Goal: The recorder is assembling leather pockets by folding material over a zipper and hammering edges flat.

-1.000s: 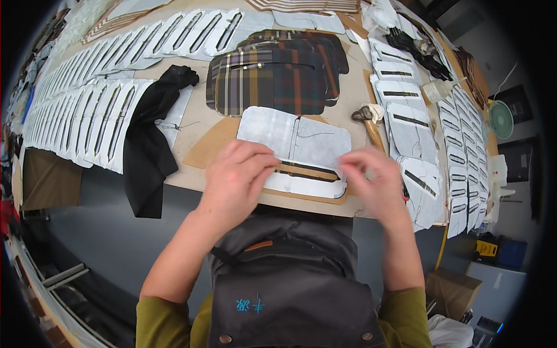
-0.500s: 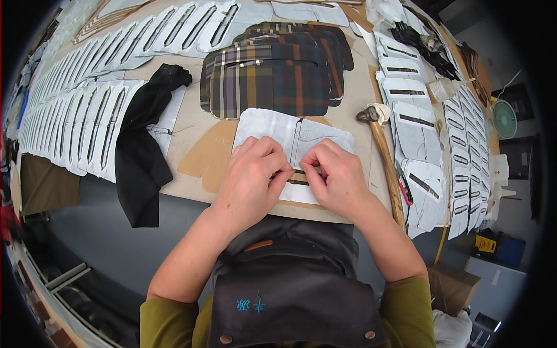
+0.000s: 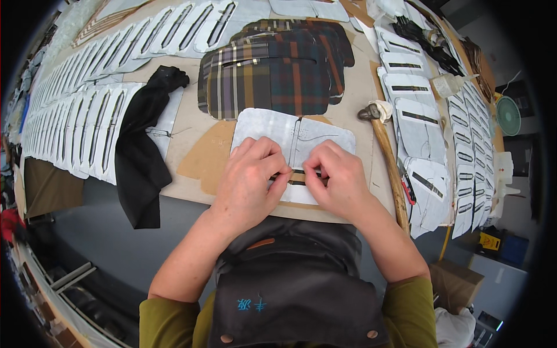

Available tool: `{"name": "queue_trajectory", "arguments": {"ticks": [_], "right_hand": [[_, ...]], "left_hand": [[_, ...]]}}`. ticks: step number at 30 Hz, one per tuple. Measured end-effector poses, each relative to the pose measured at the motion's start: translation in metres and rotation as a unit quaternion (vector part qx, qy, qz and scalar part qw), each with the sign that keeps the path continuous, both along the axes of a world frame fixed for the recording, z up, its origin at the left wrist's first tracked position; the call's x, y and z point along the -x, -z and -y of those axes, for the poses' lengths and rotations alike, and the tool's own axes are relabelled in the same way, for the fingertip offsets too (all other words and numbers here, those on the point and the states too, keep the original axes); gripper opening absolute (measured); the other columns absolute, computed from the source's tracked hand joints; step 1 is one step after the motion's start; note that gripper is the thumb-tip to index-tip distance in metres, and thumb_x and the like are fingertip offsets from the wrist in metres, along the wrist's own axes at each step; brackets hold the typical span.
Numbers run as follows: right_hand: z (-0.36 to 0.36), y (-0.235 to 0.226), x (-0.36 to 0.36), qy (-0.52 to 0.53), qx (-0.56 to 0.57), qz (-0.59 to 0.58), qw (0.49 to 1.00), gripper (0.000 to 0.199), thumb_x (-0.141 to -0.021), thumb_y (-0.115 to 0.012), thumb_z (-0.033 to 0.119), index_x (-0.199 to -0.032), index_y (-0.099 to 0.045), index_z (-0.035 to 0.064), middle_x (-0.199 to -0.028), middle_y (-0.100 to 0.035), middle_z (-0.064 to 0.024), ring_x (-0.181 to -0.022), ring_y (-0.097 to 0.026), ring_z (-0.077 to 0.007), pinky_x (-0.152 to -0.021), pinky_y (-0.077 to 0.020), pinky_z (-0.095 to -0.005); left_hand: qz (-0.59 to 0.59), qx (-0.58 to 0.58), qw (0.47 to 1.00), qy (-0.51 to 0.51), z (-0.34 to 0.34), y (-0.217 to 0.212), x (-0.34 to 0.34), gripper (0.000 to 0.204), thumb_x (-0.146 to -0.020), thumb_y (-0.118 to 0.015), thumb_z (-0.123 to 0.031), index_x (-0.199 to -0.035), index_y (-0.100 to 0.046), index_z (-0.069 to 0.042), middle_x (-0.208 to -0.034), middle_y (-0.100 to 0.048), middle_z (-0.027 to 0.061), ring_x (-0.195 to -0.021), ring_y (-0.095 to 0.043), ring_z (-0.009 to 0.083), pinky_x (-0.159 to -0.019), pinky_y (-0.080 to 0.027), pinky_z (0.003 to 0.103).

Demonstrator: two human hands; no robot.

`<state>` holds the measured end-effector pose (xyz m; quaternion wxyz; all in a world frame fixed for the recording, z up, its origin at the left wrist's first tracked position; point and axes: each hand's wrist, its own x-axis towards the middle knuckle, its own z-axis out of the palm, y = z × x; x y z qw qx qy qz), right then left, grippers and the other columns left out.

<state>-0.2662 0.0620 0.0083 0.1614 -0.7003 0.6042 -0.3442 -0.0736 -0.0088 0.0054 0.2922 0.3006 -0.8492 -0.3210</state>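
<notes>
A fabric panel [image 3: 325,136] with a white backing lies at the table's front edge, a dark seam and loose thread showing on it. Across its lower part runs a brown-and-black fabric strip [image 3: 297,176]. Thumb and forefinger of my left hand [image 3: 249,174] are pinched together at the strip's left end. My right hand [image 3: 336,177] pinches the strip's right end in the same way, close beside the left. The fingertips hide both ends of the strip. Beyond the panel lies a stack of plaid fabric panels [image 3: 270,75] with slits.
A wooden-handled hammer [image 3: 390,159] lies right of my hands, with red-handled snips [image 3: 407,185] beside it. A black cloth [image 3: 139,151] hangs over the front edge at left. Rows of white-backed pieces [image 3: 98,116] cover both sides. A squeeze bottle [image 3: 447,86] lies at right.
My right hand has shifted slightly to the right, so a little more of the strip shows between the hands. My left hand stays nearly still.
</notes>
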Motion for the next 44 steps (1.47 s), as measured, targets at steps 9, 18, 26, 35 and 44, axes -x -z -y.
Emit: {"name": "queue_trajectory", "arguments": {"ticks": [9, 18, 26, 35, 44], "right_hand": [[0.002, -0.003, 0.003, 0.003, -0.047, 0.151, 0.987, 0.013, -0.08, -0.074, -0.001, -0.087, -0.063, 0.003, -0.082, -0.061, -0.0074, -0.063, -0.06, -0.017, -0.057, -0.0474, -0.0301], [-0.009, -0.001, 0.01, 0.016, -0.037, 0.077, 0.996, 0.014, -0.078, -0.075, -0.004, -0.083, -0.063, 0.0018, -0.08, -0.06, -0.0067, -0.061, -0.054, -0.0148, -0.057, -0.0447, -0.0283], [-0.005, 0.007, 0.007, 0.005, -0.016, 0.116, 0.993, 0.014, -0.078, -0.074, -0.006, -0.084, -0.064, 0.0013, -0.082, -0.06, -0.0059, -0.063, -0.051, -0.0135, -0.058, -0.0433, -0.0273], [-0.021, 0.002, 0.012, -0.029, -0.023, 0.079, 0.996, 0.027, -0.07, -0.081, 0.002, -0.095, -0.071, 0.0014, -0.1, -0.066, -0.0107, -0.091, -0.062, -0.0256, -0.079, -0.0514, -0.0352], [-0.065, -0.02, 0.02, -0.084, -0.047, -0.047, 0.994, 0.059, -0.057, -0.09, 0.015, -0.112, -0.071, 0.0036, -0.122, -0.067, -0.0112, -0.117, -0.056, -0.0346, -0.103, -0.0441, -0.0465]], "left_hand": [[0.032, 0.053, 0.997, -0.04, 0.001, -0.002, 0.003, 0.018, -0.076, -0.081, -0.009, -0.083, -0.064, -0.006, -0.09, -0.059, 0.008, -0.088, -0.057, 0.03, -0.076, -0.045, 0.042], [0.099, 0.119, 0.984, -0.088, -0.016, 0.006, 0.027, 0.02, -0.082, -0.074, -0.019, -0.096, -0.064, -0.009, -0.095, -0.058, 0.0084, -0.094, -0.056, 0.0285, -0.08, -0.041, 0.043], [0.06, 0.084, 0.992, -0.068, -0.006, 0.011, 0.017, 0.018, -0.085, -0.072, -0.016, -0.1, -0.065, -0.008, -0.093, -0.058, 0.0074, -0.094, -0.056, 0.0279, -0.082, -0.043, 0.042], [0.051, 0.102, 0.993, -0.012, -0.027, 0.002, -0.071, 0.038, -0.086, -0.074, -0.02, -0.122, -0.068, -0.009, -0.123, -0.064, 0.0055, -0.11, -0.057, 0.0287, -0.097, -0.045, 0.042], [-0.022, -0.059, 0.994, 0.087, -0.028, 0.006, -0.092, 0.031, -0.084, -0.075, -0.005, -0.114, -0.073, -0.014, -0.12, -0.067, 0.0032, -0.113, -0.057, 0.0268, -0.099, -0.044, 0.039]]}}
